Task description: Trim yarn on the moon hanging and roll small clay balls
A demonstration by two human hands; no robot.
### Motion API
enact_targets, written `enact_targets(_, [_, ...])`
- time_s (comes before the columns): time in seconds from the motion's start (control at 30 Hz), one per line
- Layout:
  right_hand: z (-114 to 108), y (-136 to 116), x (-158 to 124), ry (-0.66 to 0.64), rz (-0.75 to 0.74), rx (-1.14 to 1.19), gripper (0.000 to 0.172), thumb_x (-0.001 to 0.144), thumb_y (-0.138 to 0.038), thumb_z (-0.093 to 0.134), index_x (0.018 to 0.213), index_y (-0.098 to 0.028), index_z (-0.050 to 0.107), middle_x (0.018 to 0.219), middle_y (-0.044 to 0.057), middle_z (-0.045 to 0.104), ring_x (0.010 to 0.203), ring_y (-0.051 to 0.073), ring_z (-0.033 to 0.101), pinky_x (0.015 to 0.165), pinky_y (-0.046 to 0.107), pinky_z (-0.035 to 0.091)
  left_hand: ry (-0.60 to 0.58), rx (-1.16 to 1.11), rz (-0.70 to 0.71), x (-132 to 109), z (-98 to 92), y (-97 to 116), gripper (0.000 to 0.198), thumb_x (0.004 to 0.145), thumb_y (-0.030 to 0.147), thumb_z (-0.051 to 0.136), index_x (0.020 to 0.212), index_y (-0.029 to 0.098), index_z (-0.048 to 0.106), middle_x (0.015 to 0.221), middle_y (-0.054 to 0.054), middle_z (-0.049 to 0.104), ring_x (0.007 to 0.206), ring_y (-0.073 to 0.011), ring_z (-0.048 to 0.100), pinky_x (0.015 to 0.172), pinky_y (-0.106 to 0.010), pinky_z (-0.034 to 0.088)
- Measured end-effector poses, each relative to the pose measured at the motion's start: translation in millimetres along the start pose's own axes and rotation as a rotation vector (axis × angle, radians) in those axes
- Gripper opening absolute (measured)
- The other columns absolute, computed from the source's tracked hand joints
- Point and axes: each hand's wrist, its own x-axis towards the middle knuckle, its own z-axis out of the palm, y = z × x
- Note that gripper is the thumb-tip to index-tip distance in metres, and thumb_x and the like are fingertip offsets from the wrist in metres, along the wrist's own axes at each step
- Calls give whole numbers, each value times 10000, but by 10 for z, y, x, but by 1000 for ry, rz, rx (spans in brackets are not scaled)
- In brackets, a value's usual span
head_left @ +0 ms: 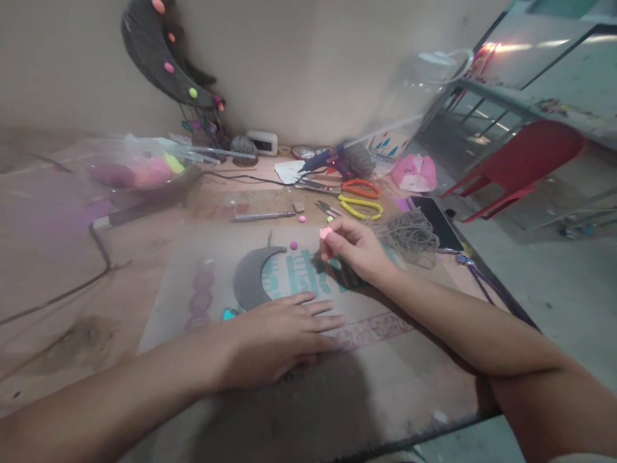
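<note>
Between the thumb and fingertips of my right hand point(354, 247) is a small pink pom-pom point(326, 233), raised a little above the work sheet. My left hand point(284, 331) lies palm down with its fingers spread, near the lower end of a grey crescent moon point(248, 280). A magenta pom-pom point(294, 245) rests by the crescent's upper tip. Farther back are another pink pom-pom point(302, 219) and a yellow-green pom-pom point(330, 219). A turquoise piece point(229, 314) shows beside my left wrist, partly hidden.
Behind lie a pen point(263, 217), yellow-handled snips point(361, 208), orange-handled scissors point(360, 188) and a blue glue gun point(328, 161). Grey yarn point(412, 235) sits beside a dark tablet point(436, 222) at right. A finished-looking moon with pom-poms point(159, 58) hangs on the wall. A red chair point(535, 157) stands beyond.
</note>
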Motion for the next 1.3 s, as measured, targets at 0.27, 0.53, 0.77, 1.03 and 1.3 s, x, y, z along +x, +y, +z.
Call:
enact_targets(0.27, [71, -134, -119, -61, 47, -31, 166, 808, -319, 735, 806, -163, 679, 666, -12, 666, 581, 98, 614, 583, 228, 504, 368, -24, -260, -154, -277, -316, 254, 954, 265, 551, 1145, 235, 715, 1300, -65, 688, 1269, -219, 596, 1117, -432, 435])
enact_targets(0.53, [185, -155, -178, -120, 157, -26, 128, 793, -292, 746, 826, -170, 722, 659, -1, 695, 601, 113, 635, 605, 241, 504, 930, -31, -406, -103, -260, -12, 273, 890, 361, 682, 1136, 248, 715, 1093, -43, 746, 1023, -195, 677, 934, -338, 539])
enact_targets(0.77, [223, -148, -136, -115, 268, 225, 30, 796, -214, 721, 790, -186, 731, 570, -39, 650, 510, 80, 574, 521, 209, 468, 943, -40, -288, -76, -217, -30, 217, 905, 255, 669, 1111, 242, 736, 1000, -29, 769, 927, -166, 692, 874, -300, 540])
enact_targets(1.03, [239, -114, -145, -167, 313, 274, 126, 765, -300, 785, 784, -178, 755, 571, -27, 641, 509, 84, 558, 527, 236, 482, 987, -147, -345, -63, -213, -5, 149, 870, 294, 708, 999, 252, 770, 951, -22, 773, 895, -177, 699, 873, -320, 546])
enact_targets(1.3, [218, -187, -148, -155, 184, 153, 64, 769, -186, 754, 802, -211, 803, 625, -11, 690, 540, 84, 589, 558, 226, 500, 1000, -150, -328, -62, -215, 17, 93, 875, 230, 705, 946, 221, 764, 906, -1, 779, 841, -134, 695, 815, -264, 535])
